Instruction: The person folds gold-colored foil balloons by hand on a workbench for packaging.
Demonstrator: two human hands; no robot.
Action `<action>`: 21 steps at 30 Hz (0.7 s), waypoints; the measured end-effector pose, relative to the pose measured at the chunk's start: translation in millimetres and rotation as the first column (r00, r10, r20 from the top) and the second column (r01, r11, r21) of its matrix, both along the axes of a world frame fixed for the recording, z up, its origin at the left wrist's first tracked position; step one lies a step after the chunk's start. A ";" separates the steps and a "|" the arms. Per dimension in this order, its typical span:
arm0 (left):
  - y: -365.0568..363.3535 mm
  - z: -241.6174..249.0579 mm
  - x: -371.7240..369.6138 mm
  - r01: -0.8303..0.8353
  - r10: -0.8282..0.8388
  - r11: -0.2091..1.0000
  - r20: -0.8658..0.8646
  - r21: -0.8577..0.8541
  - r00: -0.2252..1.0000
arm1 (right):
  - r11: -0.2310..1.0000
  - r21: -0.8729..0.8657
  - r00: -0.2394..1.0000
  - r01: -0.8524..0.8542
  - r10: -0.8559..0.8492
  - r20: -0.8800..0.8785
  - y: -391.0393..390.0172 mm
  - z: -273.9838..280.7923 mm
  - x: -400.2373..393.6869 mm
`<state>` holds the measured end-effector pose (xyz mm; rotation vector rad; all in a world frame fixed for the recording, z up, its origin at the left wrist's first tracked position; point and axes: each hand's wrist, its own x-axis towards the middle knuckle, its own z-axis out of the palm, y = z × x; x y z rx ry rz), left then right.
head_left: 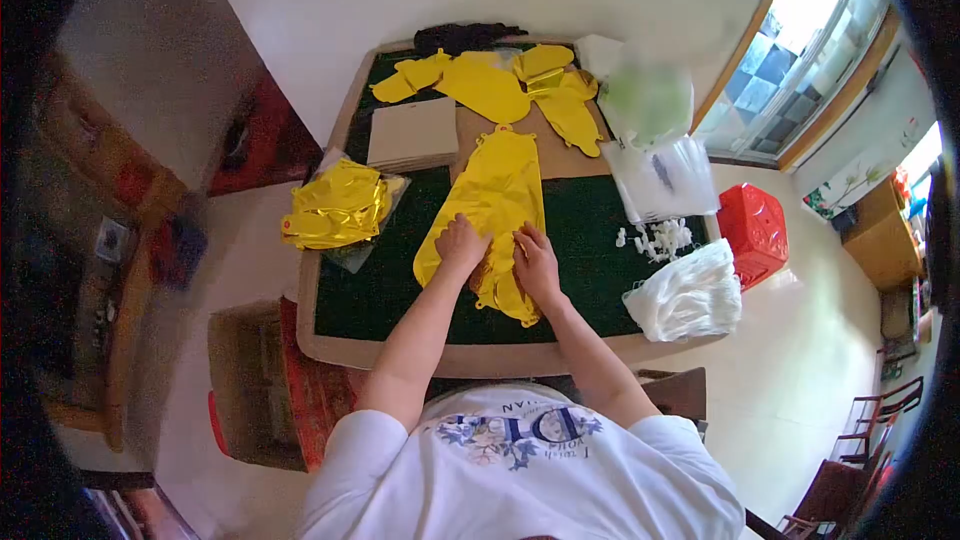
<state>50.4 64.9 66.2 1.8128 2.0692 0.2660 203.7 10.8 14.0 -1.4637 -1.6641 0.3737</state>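
A large flat yellow foil piece (500, 175) lies lengthwise on the dark green table top (380, 310), its lower end creased. My left hand (461, 243) rests on the foil's left side with its fingers bent; whether they pinch the foil is too small to tell. On the right side of the same foil lies my right hand (536, 262), its fingers spread a little and touching the surface. Beyond the foil, more yellow foil shapes (485, 85) lie flat at the back of the table.
Left on the table are a cardboard stack (412, 132) and bagged gold foil (340, 205). At the right lie clear plastic bags (665, 180), small white pieces (665, 238) and a white stringy bundle (685, 295). A red stool (752, 237) stands beyond the right edge.
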 end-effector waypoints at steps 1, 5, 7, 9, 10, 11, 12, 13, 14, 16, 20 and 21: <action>2.9 -1.0 0.2 0.004 -0.004 1.000 -0.002 -0.001 1.000 | 1.000 0.001 1.000 0.001 -0.001 -0.005 0.0 0.1 -0.7; 14.1 5.2 3.7 0.082 -0.086 0.978 -0.012 -0.193 0.996 | 1.000 0.003 0.999 0.014 -0.014 0.030 -3.3 7.3 -1.8; 18.0 0.2 4.7 0.066 -0.067 0.977 0.001 -0.204 0.998 | 1.000 -0.003 1.000 0.014 -0.014 0.027 -1.7 6.6 -1.5; 23.3 -13.5 3.3 -0.010 0.016 0.996 0.069 -0.091 0.997 | 1.000 -0.009 1.000 0.012 -0.012 0.023 -2.5 4.0 -2.0; 26.1 -17.3 2.8 -0.008 0.014 0.996 0.067 -0.092 0.998 | 1.000 -0.007 1.000 0.005 -0.005 0.001 -2.5 2.6 -1.7; 28.6 -21.4 3.0 -0.035 0.042 0.998 0.134 -0.047 0.990 | 1.000 -0.005 1.000 -0.002 0.002 -0.020 -2.6 1.2 -0.9; 31.3 -24.9 3.2 -0.066 0.065 0.998 0.202 -0.004 0.977 | 1.000 -0.008 1.000 0.002 -0.002 -0.021 -2.8 4.3 -1.5; 34.8 -28.2 3.2 -0.061 0.062 0.998 0.203 -0.007 0.977 | 1.000 -0.018 1.000 0.008 -0.008 0.024 -3.2 7.5 -1.4; 39.0 -31.4 2.4 -0.095 0.109 0.994 0.411 -0.054 0.905 | 1.000 -0.027 0.997 0.015 -0.013 0.072 -3.6 10.4 -1.4; 43.6 -45.5 1.9 -0.151 0.118 0.988 0.642 -0.004 0.757 | 1.000 -0.017 0.997 0.014 -0.012 0.076 -3.0 7.8 -1.3; 23.7 -29.7 -0.9 -0.047 -0.001 0.998 0.724 0.046 0.690 | 1.000 -0.017 0.998 0.000 0.001 0.067 -1.7 3.8 -0.4; 14.3 -14.3 1.7 -0.091 0.069 0.996 0.659 -0.001 0.749 | 1.000 -0.018 0.998 0.000 0.001 0.067 -1.5 4.6 0.0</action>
